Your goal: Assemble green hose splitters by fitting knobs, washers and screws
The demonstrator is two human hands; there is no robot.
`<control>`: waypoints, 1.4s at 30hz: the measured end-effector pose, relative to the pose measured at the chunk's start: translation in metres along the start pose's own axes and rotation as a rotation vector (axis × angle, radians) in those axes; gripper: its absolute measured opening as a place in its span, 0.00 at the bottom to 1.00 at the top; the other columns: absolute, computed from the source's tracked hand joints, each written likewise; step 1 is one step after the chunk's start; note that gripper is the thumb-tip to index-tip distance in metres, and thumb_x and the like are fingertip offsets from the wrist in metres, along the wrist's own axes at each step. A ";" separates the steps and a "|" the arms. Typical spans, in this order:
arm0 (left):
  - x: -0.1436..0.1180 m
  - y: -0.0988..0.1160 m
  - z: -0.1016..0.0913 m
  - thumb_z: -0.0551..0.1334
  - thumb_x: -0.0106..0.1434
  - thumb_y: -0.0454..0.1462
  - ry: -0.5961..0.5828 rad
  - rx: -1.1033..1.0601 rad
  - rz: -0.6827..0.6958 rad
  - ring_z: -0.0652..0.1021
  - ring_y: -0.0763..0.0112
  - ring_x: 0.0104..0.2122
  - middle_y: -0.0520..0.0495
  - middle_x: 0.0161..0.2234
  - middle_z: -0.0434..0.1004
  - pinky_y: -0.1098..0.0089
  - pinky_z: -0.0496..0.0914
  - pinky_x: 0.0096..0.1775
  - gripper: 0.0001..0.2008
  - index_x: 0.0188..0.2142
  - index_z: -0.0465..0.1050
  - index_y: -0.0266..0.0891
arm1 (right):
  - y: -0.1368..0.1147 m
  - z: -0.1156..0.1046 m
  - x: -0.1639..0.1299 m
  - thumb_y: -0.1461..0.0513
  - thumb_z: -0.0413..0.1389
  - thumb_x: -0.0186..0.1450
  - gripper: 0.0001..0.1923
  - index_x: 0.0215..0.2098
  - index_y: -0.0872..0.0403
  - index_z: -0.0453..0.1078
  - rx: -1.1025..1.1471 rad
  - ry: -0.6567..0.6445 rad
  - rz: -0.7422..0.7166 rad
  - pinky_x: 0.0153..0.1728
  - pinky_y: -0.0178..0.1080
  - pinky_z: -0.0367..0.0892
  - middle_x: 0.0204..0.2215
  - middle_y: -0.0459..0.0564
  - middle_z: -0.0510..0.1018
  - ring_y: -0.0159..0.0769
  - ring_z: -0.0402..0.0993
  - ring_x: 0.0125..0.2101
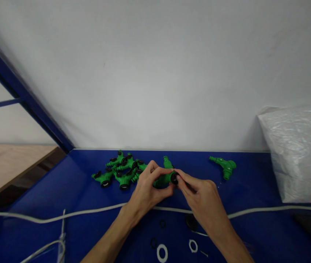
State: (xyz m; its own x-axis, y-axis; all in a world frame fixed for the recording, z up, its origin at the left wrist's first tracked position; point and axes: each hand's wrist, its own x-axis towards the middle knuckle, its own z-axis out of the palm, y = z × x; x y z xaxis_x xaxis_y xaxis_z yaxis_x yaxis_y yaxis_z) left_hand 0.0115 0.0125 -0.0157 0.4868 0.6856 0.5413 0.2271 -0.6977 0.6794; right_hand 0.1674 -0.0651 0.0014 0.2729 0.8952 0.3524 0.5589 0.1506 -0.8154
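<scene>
My left hand (151, 186) is closed around a green plastic hose splitter (167, 178), thumb below and fingers above. One ribbed spout of it points up and away, and its black-rimmed mouth (174, 178) faces right. My right hand (200, 191) pinches at that mouth, its fingertips touching the rim. Whatever small thing those fingertips may hold is hidden. Left of my left hand, several like green splitters (124, 178) with black valve levers lie in a cluster. A separate green fitting (225, 166) lies at the right.
A white cable (89, 211) crosses the blue table (250, 182) under my forearms. Nearer lie a white ring (162, 253), a notched white ring (193, 246), dark rings (162, 223) and a round black object (191, 221). A plastic-wrapped package (299, 157) stands right, against the white wall.
</scene>
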 end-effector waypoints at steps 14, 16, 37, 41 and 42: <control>0.006 0.002 -0.004 0.69 0.60 0.43 0.022 -0.335 -0.302 0.74 0.73 0.32 0.50 0.36 0.68 0.77 0.68 0.29 0.13 0.43 0.79 0.41 | 0.004 -0.009 0.014 0.49 0.65 0.61 0.24 0.46 0.59 0.80 0.768 -0.208 0.314 0.28 0.40 0.77 0.27 0.53 0.84 0.40 0.81 0.24; 0.007 0.001 -0.003 0.70 0.60 0.44 0.011 -0.448 -0.345 0.75 0.72 0.35 0.49 0.39 0.69 0.75 0.70 0.32 0.15 0.44 0.78 0.41 | 0.005 -0.007 0.015 0.52 0.66 0.61 0.22 0.47 0.57 0.81 0.735 -0.200 0.274 0.29 0.40 0.77 0.26 0.51 0.84 0.38 0.81 0.25; 0.006 0.008 0.001 0.66 0.63 0.42 0.145 -0.561 -0.275 0.75 0.68 0.39 0.47 0.40 0.70 0.71 0.70 0.41 0.09 0.39 0.80 0.40 | 0.002 0.015 0.000 0.70 0.61 0.66 0.17 0.50 0.50 0.79 0.106 0.171 -0.471 0.42 0.34 0.77 0.39 0.47 0.85 0.35 0.82 0.36; 0.006 0.007 0.000 0.67 0.62 0.43 0.134 -0.569 -0.258 0.75 0.68 0.40 0.46 0.40 0.69 0.70 0.70 0.42 0.11 0.40 0.80 0.39 | -0.001 0.013 0.000 0.68 0.61 0.66 0.16 0.50 0.48 0.80 0.109 0.173 -0.448 0.41 0.36 0.79 0.38 0.47 0.85 0.36 0.83 0.35; 0.005 0.007 0.000 0.67 0.62 0.43 0.134 -0.569 -0.259 0.75 0.67 0.40 0.46 0.41 0.69 0.70 0.70 0.42 0.11 0.39 0.80 0.39 | -0.002 0.013 0.001 0.67 0.61 0.66 0.15 0.49 0.47 0.80 0.109 0.174 -0.434 0.41 0.37 0.79 0.38 0.47 0.85 0.37 0.83 0.34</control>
State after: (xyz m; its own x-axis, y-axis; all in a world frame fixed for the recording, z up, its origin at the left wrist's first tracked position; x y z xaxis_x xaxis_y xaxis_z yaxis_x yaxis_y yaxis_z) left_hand 0.0155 0.0115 -0.0080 0.3578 0.8633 0.3561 -0.1782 -0.3112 0.9335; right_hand 0.1565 -0.0596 -0.0026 0.1649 0.6576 0.7351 0.5678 0.5461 -0.6159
